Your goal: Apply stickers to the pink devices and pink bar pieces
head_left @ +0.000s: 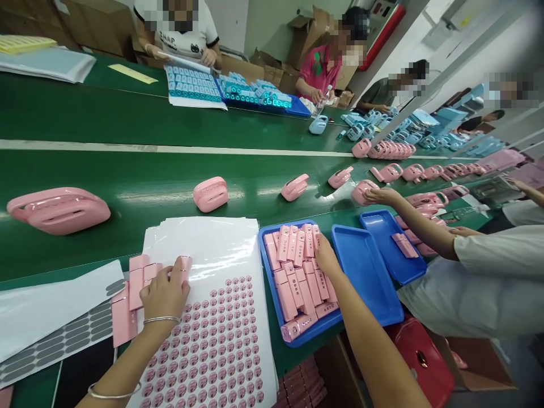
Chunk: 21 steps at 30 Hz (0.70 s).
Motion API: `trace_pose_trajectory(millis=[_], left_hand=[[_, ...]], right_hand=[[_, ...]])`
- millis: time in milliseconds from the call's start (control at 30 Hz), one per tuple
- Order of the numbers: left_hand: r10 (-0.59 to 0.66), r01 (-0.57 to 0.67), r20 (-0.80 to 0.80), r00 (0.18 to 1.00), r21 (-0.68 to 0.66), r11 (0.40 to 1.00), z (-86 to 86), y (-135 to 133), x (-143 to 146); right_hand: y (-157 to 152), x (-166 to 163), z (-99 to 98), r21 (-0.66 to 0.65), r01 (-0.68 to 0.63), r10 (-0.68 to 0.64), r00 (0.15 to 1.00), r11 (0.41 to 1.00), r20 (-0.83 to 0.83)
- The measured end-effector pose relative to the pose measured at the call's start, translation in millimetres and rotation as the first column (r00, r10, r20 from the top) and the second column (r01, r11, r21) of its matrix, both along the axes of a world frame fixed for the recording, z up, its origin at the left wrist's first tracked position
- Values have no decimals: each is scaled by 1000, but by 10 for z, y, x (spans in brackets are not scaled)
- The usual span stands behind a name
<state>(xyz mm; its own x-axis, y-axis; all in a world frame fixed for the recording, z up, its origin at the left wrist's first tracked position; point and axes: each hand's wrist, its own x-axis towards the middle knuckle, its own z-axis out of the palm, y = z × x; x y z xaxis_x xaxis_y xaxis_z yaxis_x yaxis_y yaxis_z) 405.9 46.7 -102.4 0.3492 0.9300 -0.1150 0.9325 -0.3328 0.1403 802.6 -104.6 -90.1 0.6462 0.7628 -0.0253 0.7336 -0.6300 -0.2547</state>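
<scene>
At the lower left, gray oval stickers (68,340) lie beside pink pieces (136,283). Next, the left hand (165,292) has its fingers closed around a pink block (186,270), above a sheet of round stickers (212,340). Right of center, the right hand (326,258) touches the pink parts (298,277) in a blue tray (318,330); whether its fingers grasp one, I cannot tell. A second blue tray (365,272) sits just to the right.

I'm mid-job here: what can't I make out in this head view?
Head view: what lies beneath the left hand, hidden by the hand itself.
Head view: the right hand's contact with the pink pieces, partly hidden by its own back.
Head view: the sticker sheet's near end, cut off by the bottom edge; its print, too small.
</scene>
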Motion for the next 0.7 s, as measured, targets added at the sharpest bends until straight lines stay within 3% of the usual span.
trace_pose_trajectory(millis=[200, 367, 567, 700], left_hand=[[5, -4, -20, 1000, 21, 1000, -93, 16, -21], [-1, 2, -28, 1000, 31, 1000, -133, 19, -29], [-5, 6, -32, 999, 48, 999, -126, 18, -44], [-13, 14, -25, 1000, 43, 999, -124, 17, -35]], right_hand=[[9, 29, 14, 38, -3, 3, 1000, 999, -19], [286, 58, -3, 50, 10, -10, 1000, 999, 4], [462, 92, 108, -62, -118, 115, 993, 991, -38], [402, -165, 185, -141, -14, 16, 1000, 990, 12]])
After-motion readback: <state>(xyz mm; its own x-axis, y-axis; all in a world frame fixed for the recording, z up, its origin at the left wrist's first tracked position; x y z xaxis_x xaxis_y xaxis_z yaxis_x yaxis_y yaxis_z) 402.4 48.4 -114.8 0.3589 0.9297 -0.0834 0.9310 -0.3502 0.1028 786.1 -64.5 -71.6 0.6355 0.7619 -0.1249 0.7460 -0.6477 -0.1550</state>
